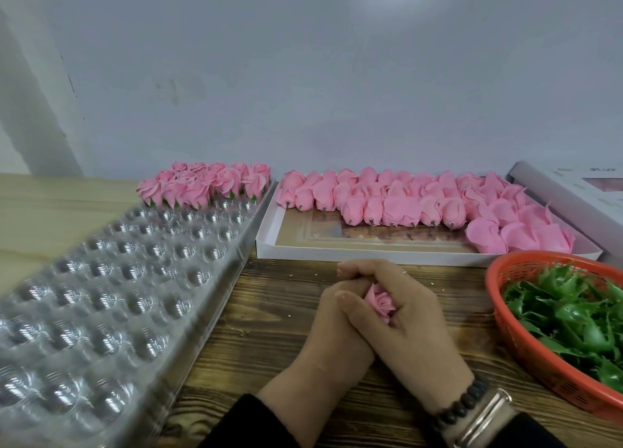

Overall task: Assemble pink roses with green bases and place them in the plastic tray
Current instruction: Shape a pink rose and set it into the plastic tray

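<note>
Where wall [303,76] meets wooden table [269,312], trays rest.

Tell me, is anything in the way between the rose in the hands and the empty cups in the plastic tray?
Nothing visible blocks it. The pink rose is held by both the left hand and right hand over bare wooden table. The plastic tray lies just to the left, its near cups empty; the finished roses fill only its far end.

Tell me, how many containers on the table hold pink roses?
2. The plastic tray at left holds roses at its far end; the white box behind the hands holds loose roses. More may be hidden at the right edge.
</note>
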